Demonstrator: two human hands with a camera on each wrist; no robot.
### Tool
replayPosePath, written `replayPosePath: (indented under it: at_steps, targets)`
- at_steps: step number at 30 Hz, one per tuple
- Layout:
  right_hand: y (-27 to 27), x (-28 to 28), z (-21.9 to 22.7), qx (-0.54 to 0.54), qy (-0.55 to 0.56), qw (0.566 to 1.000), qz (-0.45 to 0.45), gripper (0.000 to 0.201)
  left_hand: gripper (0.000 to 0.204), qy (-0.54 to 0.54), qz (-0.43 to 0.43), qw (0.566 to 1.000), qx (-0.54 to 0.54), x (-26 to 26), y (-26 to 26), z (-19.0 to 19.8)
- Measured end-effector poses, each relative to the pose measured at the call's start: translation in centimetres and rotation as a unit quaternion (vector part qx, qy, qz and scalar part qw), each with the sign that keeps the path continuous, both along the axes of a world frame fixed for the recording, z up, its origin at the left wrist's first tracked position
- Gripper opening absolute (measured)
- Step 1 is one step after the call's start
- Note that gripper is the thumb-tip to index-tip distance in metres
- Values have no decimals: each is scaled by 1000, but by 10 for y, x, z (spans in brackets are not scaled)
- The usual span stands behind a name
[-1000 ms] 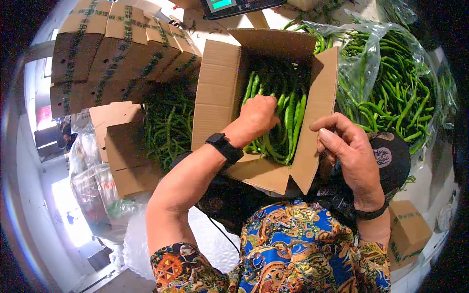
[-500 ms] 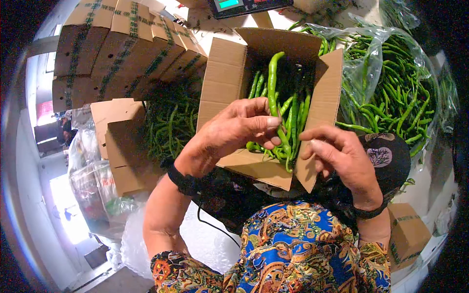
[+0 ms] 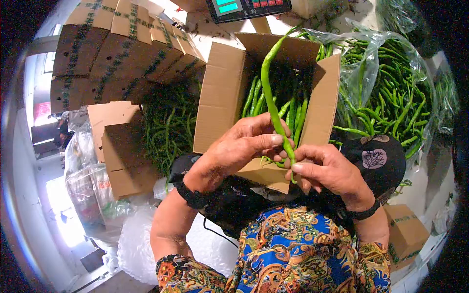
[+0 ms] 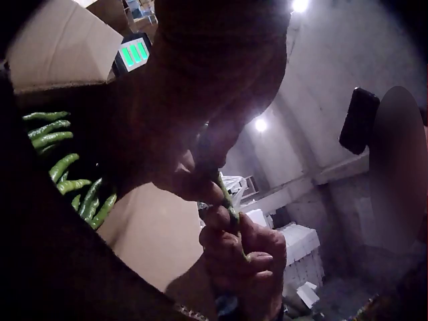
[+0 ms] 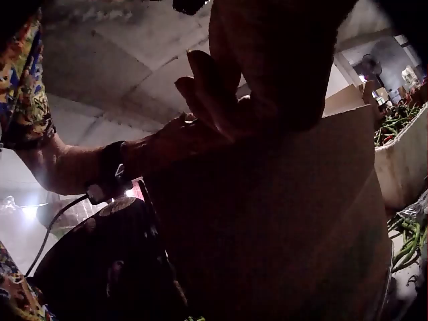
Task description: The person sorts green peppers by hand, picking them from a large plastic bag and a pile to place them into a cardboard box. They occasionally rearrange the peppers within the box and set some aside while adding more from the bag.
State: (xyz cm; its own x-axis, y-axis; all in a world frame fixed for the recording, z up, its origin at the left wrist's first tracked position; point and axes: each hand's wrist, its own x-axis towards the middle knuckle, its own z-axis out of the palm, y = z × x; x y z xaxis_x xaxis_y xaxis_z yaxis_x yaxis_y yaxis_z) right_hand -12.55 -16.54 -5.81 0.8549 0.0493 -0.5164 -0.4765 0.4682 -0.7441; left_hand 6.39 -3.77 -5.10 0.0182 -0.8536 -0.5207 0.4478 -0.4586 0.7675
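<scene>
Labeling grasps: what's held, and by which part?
A green pepper; in the head view, left hand pinches its lower half, right hand its bottom end.

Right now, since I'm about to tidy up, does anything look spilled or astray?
Slightly: one green pepper pokes from the heap toward the cardboard box, and a green scrap lies apart; both look like strays. The held pepper is curved but shows no obvious damage.

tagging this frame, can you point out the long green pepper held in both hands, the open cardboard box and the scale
Long green pepper (image 3: 270, 100): head view, middle of its curved length.
Open cardboard box (image 3: 220, 97): head view, flap on the image's left.
Scale (image 3: 247, 10): head view, casing between display and keys.
</scene>
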Motion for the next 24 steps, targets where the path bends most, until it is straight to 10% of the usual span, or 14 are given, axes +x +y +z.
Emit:
replayPosePath:
  at_steps: [16,21,24]
  targets:
    - [6,-11,19,-194,-161,967,40,21,20,-256,-73,957,116,30,-13,-22]
    - [-38,-75,58,-169,-249,950,-76,24,27,-441,-222,850,186,36,-43,-64]
    - [-71,-142,62,-136,11,955,-263,21,29,-489,-262,815,166,39,-43,-73]
